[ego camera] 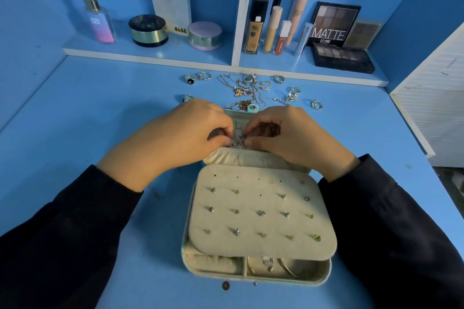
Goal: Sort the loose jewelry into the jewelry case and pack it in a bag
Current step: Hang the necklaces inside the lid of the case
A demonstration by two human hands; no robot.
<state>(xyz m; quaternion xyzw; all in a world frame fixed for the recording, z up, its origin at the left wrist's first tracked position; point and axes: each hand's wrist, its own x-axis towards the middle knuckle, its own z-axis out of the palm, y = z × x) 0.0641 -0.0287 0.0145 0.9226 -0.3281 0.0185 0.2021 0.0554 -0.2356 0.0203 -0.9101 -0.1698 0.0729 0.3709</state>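
Observation:
An open beige jewelry case point(319, 276) lies on the blue desk in front of me. Its padded flap point(261, 211) carries several stud earrings. My left hand point(175, 138) and my right hand point(296, 138) meet over the far half of the case, and both pinch a silver chain necklace point(238, 142) just above the case's pouch edge. Beyond my hands, loose rings and tangled chains point(247, 89) are scattered on the desk. No bag is visible.
A low shelf point(150, 54) at the back holds a perfume bottle point(99, 19), powder jars, tubes and eyeshadow palettes point(336, 25). A white slatted panel point(431, 98) stands at the right. Two small studs point(226, 285) lie on the desk by the case's near edge.

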